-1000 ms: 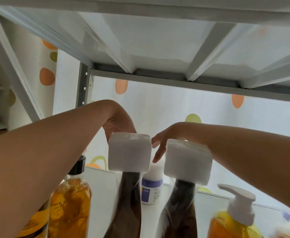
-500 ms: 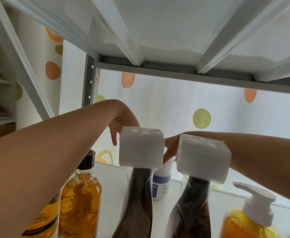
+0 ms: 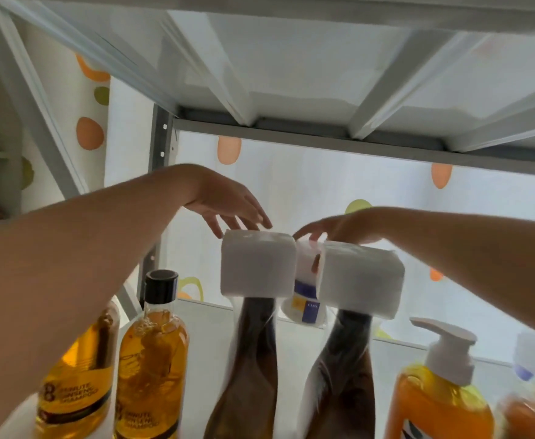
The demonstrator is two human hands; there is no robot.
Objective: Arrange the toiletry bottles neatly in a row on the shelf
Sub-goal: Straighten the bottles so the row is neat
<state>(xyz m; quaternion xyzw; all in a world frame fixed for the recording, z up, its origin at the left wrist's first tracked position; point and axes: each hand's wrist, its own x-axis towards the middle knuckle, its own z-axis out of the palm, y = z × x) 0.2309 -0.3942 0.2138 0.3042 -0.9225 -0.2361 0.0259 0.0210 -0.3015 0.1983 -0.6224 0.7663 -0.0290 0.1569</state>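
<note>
Two hands reach deep toward the back of the shelf [image 3: 210, 327]. The right hand [image 3: 336, 229] is nearer: its grip pinches the top of the small white bottle [image 3: 306, 307] with a blue label, long axis near vertical, behind the gap between two dark brown bottles [image 3: 253, 359] with blocky white caps [image 3: 257, 264]. The left hand [image 3: 228, 204] hovers just beside, grip wide and empty, fingers splayed. Smooth hard plastic; bringing it forward likely means lifting it through that narrow gap.

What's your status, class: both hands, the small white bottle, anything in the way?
Left hand open, hovering. Right hand grips small white bottle by its top. Left brown bottle and right brown bottle stand in front, in the way.
</note>
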